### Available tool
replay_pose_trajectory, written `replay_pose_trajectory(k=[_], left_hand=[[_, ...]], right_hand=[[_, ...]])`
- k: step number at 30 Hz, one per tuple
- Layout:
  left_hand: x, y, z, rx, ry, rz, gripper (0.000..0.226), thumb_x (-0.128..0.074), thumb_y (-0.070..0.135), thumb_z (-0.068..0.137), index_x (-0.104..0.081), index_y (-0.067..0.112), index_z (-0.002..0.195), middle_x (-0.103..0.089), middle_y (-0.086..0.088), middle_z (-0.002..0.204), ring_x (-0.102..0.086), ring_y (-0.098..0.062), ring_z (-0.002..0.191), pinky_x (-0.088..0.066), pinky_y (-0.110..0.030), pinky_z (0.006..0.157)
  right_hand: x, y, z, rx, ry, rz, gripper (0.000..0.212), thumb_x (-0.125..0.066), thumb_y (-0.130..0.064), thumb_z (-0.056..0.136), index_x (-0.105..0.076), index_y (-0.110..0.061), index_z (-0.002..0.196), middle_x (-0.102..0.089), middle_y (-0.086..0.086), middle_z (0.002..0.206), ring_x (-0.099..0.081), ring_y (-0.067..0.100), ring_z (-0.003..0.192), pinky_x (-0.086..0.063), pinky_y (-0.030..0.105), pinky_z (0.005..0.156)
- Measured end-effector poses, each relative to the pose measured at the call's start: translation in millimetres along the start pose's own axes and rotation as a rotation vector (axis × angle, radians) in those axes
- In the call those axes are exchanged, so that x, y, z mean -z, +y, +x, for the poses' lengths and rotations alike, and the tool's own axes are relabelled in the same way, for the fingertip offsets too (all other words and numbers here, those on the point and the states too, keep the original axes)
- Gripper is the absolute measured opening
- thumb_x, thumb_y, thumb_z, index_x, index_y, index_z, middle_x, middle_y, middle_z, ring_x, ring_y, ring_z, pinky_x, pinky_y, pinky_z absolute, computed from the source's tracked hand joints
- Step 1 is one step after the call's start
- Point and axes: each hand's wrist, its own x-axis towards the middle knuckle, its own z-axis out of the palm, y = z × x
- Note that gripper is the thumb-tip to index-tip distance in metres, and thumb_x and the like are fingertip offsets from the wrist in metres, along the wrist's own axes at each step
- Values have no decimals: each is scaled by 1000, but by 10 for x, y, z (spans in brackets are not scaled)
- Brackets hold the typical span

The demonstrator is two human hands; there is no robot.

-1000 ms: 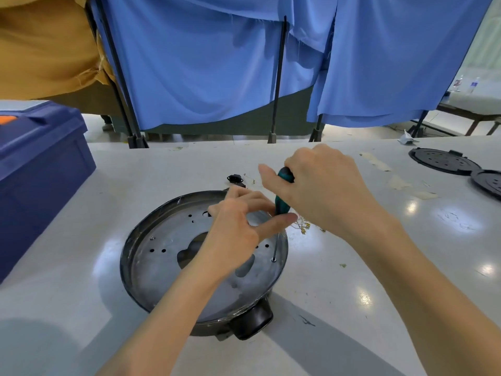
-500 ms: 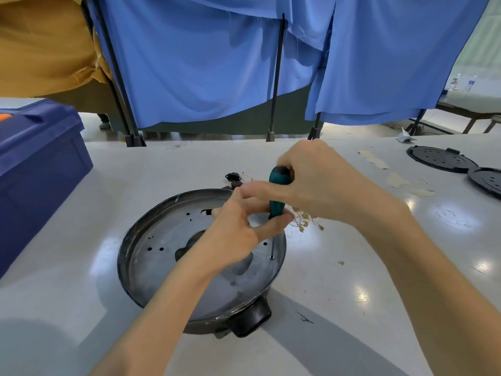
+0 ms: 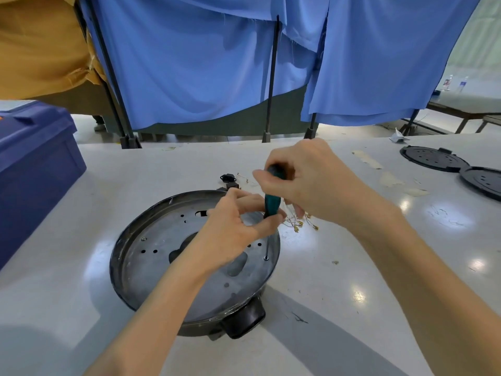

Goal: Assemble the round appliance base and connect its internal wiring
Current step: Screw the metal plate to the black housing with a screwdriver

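The round appliance base point(image 3: 151, 253), a dark rim around a grey perforated metal plate, lies on the white table with a black handle point(image 3: 244, 320) at its near edge. A green-handled screwdriver point(image 3: 271, 206) stands upright, its tip on a screw point(image 3: 266, 258) at the plate's right side. My right hand point(image 3: 306, 177) grips the top of the handle. My left hand point(image 3: 235, 229) pinches the lower handle between thumb and fingers. Thin wires with brass terminals point(image 3: 301, 223) lie just right of the base, partly hidden by my hands.
A small black part point(image 3: 227, 178) lies behind the base. Two black round covers point(image 3: 433, 158) point(image 3: 485, 181) sit at the far right. A blue crate point(image 3: 35, 169) stands at the left. Blue curtains on black stands point(image 3: 271, 77) back the table. Tape scraps point(image 3: 390, 179) dot the right side.
My right hand has turned on the screwdriver handle, its fingers shifting round the top. The left hand and the base stay where they were.
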Motion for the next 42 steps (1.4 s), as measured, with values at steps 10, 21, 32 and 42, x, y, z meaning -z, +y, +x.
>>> replay_pose_trajectory(k=[10,21,32,42], left_hand=[[30,56,-73,-21,-60,-70,11,-67,29,89,-77,24,89,-66,1,113,-49,0,117,-36,-2,85],[-47,33,-64,-40,-122,-10,18,-55,42,95,-69,31,98,-71,15,98,-56,-24,113,-41,-40,102],[46,47,-73,-84,-69,-100,28,-63,44,83,-77,21,93,-66,10,110,-56,3,111,-40,-11,94],[7,8,-22,-26,3,-30,37,-63,59,71,-76,31,91,-62,18,112,-47,1,119,-37,-33,106]], right_hand=[[-23,-94,30,-13,-8,-46,39,-61,-54,85,-62,-19,67,-44,-13,44,-45,8,43,-34,19,53],[-99,-133,100,4,-87,-148,47,-62,-55,85,-55,-16,58,-40,-10,47,-40,9,48,-32,24,50],[-71,-133,97,-44,-45,-300,65,-45,-71,86,-44,-15,53,-36,-7,45,-36,10,41,-30,27,46],[-128,-103,71,-116,40,-295,59,-55,-56,89,-29,-18,52,-30,-5,46,-30,10,43,-21,25,46]])
